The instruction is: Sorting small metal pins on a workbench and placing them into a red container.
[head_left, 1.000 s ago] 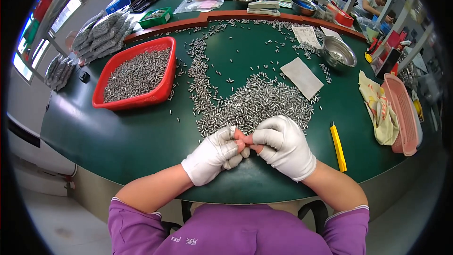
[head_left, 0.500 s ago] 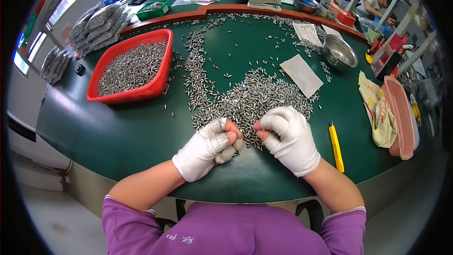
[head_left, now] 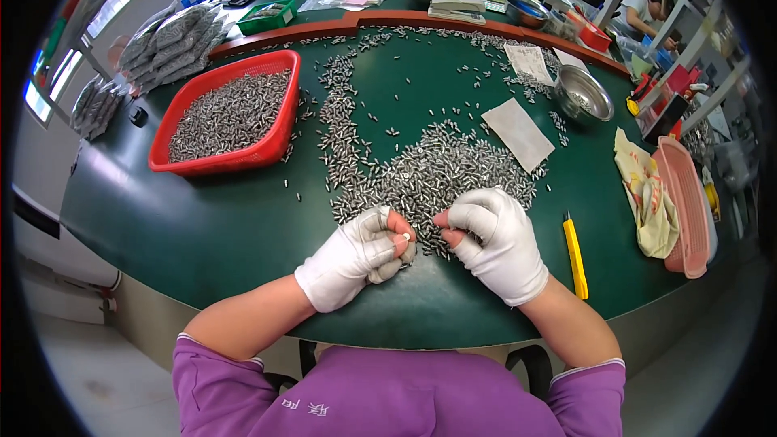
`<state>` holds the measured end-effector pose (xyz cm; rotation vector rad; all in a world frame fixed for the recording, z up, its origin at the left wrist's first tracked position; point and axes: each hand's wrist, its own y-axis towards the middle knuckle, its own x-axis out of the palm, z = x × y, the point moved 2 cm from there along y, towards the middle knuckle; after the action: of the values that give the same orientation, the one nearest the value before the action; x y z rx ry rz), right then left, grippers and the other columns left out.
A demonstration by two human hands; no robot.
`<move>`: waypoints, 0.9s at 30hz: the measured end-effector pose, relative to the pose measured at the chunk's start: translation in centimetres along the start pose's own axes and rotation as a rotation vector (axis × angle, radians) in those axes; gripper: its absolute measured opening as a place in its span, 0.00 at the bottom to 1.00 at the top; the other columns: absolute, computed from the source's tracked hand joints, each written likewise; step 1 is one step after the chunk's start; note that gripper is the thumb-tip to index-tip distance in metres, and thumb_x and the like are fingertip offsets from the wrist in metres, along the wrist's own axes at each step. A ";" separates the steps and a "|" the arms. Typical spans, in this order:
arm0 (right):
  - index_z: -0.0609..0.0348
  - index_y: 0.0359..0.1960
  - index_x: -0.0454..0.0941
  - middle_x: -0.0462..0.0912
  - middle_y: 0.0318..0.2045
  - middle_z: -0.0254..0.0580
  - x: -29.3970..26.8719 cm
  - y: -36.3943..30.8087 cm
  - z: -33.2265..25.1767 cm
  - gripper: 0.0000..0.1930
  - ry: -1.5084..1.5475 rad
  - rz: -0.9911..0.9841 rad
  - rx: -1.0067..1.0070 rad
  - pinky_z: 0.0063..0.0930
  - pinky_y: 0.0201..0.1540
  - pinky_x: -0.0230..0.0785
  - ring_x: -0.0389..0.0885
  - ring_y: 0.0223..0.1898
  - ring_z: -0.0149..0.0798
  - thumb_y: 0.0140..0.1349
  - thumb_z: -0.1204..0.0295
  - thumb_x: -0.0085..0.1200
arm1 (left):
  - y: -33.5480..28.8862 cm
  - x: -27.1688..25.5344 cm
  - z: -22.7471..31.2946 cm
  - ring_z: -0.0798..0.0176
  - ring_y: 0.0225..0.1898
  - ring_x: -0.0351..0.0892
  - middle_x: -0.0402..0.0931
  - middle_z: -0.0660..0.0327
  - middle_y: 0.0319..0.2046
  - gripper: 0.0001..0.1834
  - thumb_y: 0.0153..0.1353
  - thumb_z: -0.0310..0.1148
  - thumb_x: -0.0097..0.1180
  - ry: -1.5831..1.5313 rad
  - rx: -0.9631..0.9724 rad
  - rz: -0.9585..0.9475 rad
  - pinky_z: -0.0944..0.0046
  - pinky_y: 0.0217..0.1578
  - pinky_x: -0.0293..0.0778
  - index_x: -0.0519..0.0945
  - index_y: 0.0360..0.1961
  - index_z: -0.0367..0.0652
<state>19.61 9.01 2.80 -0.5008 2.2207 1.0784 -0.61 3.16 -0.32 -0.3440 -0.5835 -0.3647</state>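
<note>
My left hand (head_left: pixel 356 249), in a white glove with bare fingertips, pinches a small metal pin (head_left: pixel 406 236) whose bright end shows between thumb and forefinger. My other fingers there are curled in. At the near edge of a heap of small silvery metal pins (head_left: pixel 437 163), my right hand (head_left: pixel 498 241), gloved the same way, has its fingers bent and thumb close to the forefinger. Whatever those right fingertips hold is too small to make out. Loose pins lie just beyond and between both hands.
A red basket (head_left: pixel 293 105) full of pins stands at left. On the right are a yellow utility knife (head_left: pixel 575 255), a paper card (head_left: pixel 518 133), a steel bowl (head_left: pixel 584 91), a pink basket (head_left: pixel 688 218) and a cloth bag (head_left: pixel 651 202). A raised reddish-brown edge (head_left: pixel 405 16) bounds the far side.
The left fingertips have turned slightly, and the bright end of the pin now shows between them. My right hand stays nearly in place at the heap's edge.
</note>
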 end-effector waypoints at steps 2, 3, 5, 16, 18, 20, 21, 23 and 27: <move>0.49 0.33 0.82 0.79 0.33 0.36 0.2 -0.2 0.1 0.12 -0.003 -0.006 -0.005 0.37 0.37 0.70 0.78 0.34 0.44 0.45 0.77 0.66 | 0.1 -0.1 -0.1 0.78 0.23 0.62 0.74 0.66 0.32 0.12 0.66 0.40 0.60 0.013 0.011 -0.005 0.77 0.24 0.57 0.75 0.43 0.46; 0.49 0.34 0.82 0.79 0.34 0.35 0.3 -0.1 -0.1 0.13 -0.050 -0.015 0.000 0.37 0.38 0.70 0.78 0.35 0.44 0.46 0.77 0.66 | 0.0 -0.1 -0.1 0.78 0.23 0.62 0.74 0.66 0.32 0.12 0.66 0.40 0.60 0.010 0.007 -0.003 0.77 0.24 0.57 0.75 0.43 0.46; 0.48 0.34 0.82 0.78 0.35 0.35 0.4 -0.1 -0.1 0.13 -0.096 -0.026 0.011 0.37 0.39 0.70 0.78 0.37 0.43 0.46 0.76 0.66 | 0.1 -0.4 0.0 0.79 0.23 0.63 0.75 0.67 0.33 0.12 0.67 0.41 0.59 0.033 0.035 0.021 0.77 0.24 0.58 0.75 0.44 0.46; 0.48 0.33 0.82 0.80 0.35 0.33 -0.6 0.0 -0.1 0.09 -0.275 -0.015 0.028 0.38 0.42 0.71 0.78 0.39 0.43 0.49 0.72 0.65 | -0.2 -0.5 1.1 0.80 0.23 0.57 0.66 0.73 0.26 0.09 0.69 0.39 0.56 0.100 0.012 0.020 0.78 0.24 0.54 0.75 0.42 0.46; 0.48 0.34 0.81 0.79 0.36 0.32 -1.5 0.2 0.3 0.10 -0.332 0.072 -0.005 0.38 0.41 0.70 0.78 0.39 0.42 0.48 0.73 0.65 | -0.6 0.0 1.7 0.81 0.25 0.58 0.66 0.74 0.27 0.09 0.68 0.38 0.56 0.258 0.064 0.167 0.78 0.25 0.55 0.74 0.42 0.45; 0.49 0.37 0.81 0.79 0.37 0.34 -3.6 0.6 -0.2 0.12 -0.438 0.142 0.027 0.38 0.41 0.71 0.77 0.39 0.44 0.49 0.74 0.65 | -1.1 0.7 2.3 0.80 0.26 0.60 0.68 0.73 0.28 0.08 0.68 0.35 0.55 0.326 0.064 0.218 0.77 0.28 0.59 0.74 0.42 0.44; 0.49 0.39 0.81 0.79 0.38 0.35 -4.7 0.6 -0.6 0.13 -0.500 0.163 0.075 0.38 0.43 0.71 0.77 0.40 0.45 0.49 0.74 0.65 | -1.5 1.2 2.4 0.79 0.27 0.61 0.68 0.73 0.28 0.07 0.68 0.34 0.55 0.489 0.090 0.279 0.77 0.29 0.61 0.75 0.41 0.43; 0.49 0.41 0.81 0.79 0.41 0.36 -6.5 -1.0 -1.3 0.16 -0.568 0.205 0.232 0.38 0.46 0.71 0.77 0.43 0.46 0.49 0.75 0.66 | -2.6 1.5 2.0 0.78 0.28 0.64 0.69 0.72 0.28 0.04 0.67 0.30 0.55 0.756 0.163 0.331 0.74 0.31 0.65 0.76 0.38 0.42; 0.53 0.50 0.79 0.79 0.46 0.41 -9.4 -7.2 -2.0 0.23 -0.773 0.089 0.576 0.40 0.51 0.70 0.76 0.48 0.47 0.50 0.72 0.66 | -4.9 2.8 0.5 0.54 0.23 0.78 0.79 0.59 0.21 0.04 0.54 0.27 0.63 1.360 0.389 0.399 0.60 0.25 0.73 0.79 0.29 0.46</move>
<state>29.93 3.80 5.95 0.2410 1.7256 0.4870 -0.73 -1.56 2.74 0.2026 0.7444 -0.0347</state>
